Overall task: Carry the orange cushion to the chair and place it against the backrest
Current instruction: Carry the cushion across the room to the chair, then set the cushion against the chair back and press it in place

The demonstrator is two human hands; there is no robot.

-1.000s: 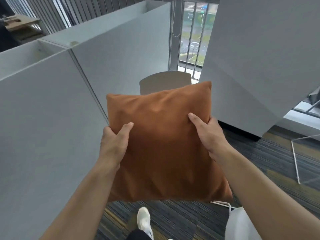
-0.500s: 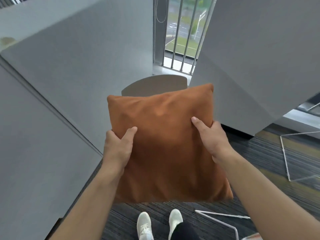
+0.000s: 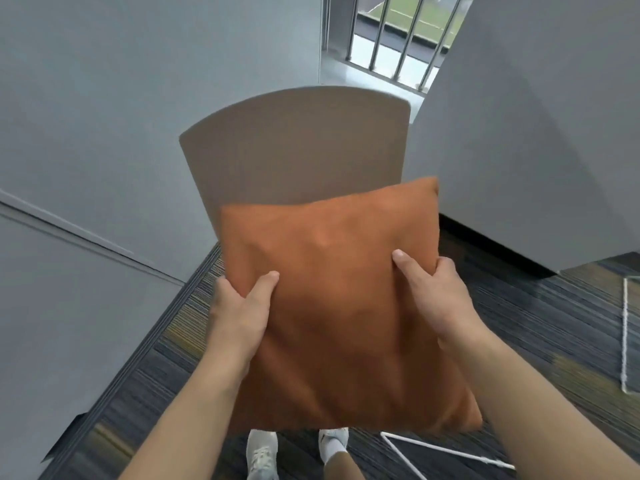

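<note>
I hold a square orange cushion [image 3: 332, 299] upright in front of me with both hands. My left hand [image 3: 240, 313] grips its left edge, thumb across the front. My right hand [image 3: 438, 296] grips the right edge the same way. Directly behind the cushion rises the chair's beige curved backrest [image 3: 298, 143], close and filling the middle of the view. The cushion hides the chair's seat and the lower backrest. Whether the cushion touches the chair cannot be told.
Grey partition panels [image 3: 121, 116] stand on the left and another [image 3: 540, 133] on the right, leaving a narrow gap. A barred window [image 3: 391, 39] lies beyond. White metal legs [image 3: 446, 452] cross the striped carpet at lower right. My white shoes [image 3: 263, 455] show below the cushion.
I have stepped closer to the chair: the backrest has grown much larger and nearer. The cushion sits lower against it. Both hands keep the same grip.
</note>
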